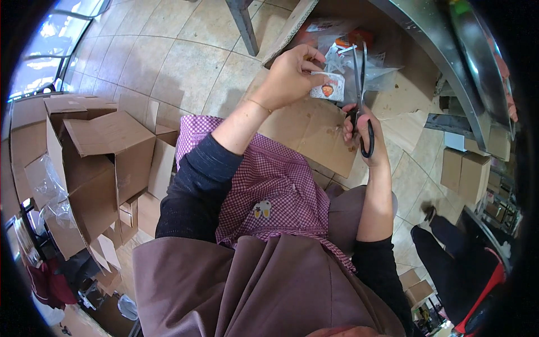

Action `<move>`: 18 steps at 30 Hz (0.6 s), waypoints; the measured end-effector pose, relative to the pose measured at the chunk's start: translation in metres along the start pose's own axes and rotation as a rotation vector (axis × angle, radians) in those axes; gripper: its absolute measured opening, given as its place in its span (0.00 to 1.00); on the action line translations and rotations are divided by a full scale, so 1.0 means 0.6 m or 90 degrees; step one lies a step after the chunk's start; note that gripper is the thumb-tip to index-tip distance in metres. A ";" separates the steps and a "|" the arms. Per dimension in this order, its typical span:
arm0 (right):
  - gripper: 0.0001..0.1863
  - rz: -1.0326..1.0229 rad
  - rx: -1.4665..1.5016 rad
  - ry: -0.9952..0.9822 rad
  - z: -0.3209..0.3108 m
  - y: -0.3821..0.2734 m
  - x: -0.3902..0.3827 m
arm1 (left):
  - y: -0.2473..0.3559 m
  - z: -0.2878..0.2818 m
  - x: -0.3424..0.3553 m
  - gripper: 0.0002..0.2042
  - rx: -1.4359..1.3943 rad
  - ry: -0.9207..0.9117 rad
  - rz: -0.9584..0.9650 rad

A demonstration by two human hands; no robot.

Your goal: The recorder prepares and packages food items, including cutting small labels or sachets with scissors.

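My left hand [289,78] pinches a small white packet [331,89] with an orange and red picture between thumb and fingers. Beside it, my right hand [376,137] has its thumb and fingers through the black handles of a pair of scissors [360,96]. The blades point away from me, slightly apart, just right of the packet. Below and beyond both hands lies an open cardboard box [289,32]. Inside it are clear plastic bags [382,78], white scraps and orange-red packets, partly hidden by my hands and the blades.
A curved metal edge [446,53] passes close on the right. Several open cardboard boxes [112,135] stand on the left. One box flap [320,137] reaches toward my lap. Another person's dark-clad legs [443,247] show at lower right, near more boxes [465,174].
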State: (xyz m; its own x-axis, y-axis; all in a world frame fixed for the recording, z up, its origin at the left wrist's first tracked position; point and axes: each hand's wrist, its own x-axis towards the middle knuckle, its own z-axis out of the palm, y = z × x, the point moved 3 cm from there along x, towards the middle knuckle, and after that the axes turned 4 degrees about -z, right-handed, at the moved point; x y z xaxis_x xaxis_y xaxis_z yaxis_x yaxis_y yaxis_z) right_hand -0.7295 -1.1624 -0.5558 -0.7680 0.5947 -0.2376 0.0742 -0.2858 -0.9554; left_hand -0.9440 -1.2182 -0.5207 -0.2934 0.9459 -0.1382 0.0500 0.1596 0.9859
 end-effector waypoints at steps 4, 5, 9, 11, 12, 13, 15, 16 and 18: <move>0.31 -0.031 0.120 0.035 0.015 -0.001 0.003 | -0.025 0.036 0.008 0.13 -0.115 0.142 0.035; 0.32 -0.026 0.135 0.038 0.020 -0.001 0.004 | -0.027 0.042 0.008 0.13 -0.163 0.172 0.045; 0.30 -0.026 0.147 0.024 0.039 0.007 0.010 | -0.024 0.049 0.006 0.10 -0.291 0.239 0.077; 0.30 -0.033 0.159 0.010 0.039 0.009 0.010 | -0.020 0.049 0.008 0.11 -0.272 0.243 0.082; 0.30 -0.044 0.143 0.007 0.039 0.011 0.010 | -0.018 0.047 0.007 0.12 -0.254 0.250 0.083; 0.30 -0.054 0.127 0.005 0.040 0.012 0.010 | -0.016 0.046 0.006 0.12 -0.253 0.250 0.084; 0.30 -0.061 0.109 0.007 0.047 0.008 0.011 | -0.014 0.045 0.003 0.11 -0.263 0.248 0.065; 0.30 -0.066 0.091 0.010 0.051 0.007 0.011 | -0.014 0.045 0.002 0.11 -0.263 0.249 0.066; 0.30 -0.078 0.087 0.020 0.054 0.007 0.013 | -0.011 0.046 0.001 0.10 -0.221 0.271 0.106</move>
State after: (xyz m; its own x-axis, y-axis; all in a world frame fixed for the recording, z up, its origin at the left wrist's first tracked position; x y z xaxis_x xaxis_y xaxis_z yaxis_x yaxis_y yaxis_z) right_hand -0.7557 -1.1831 -0.5559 -0.7453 0.6542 -0.1291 -0.1067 -0.3082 -0.9453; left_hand -0.9179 -1.2111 -0.5299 -0.6709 0.7416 0.0001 -0.1669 -0.1511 0.9743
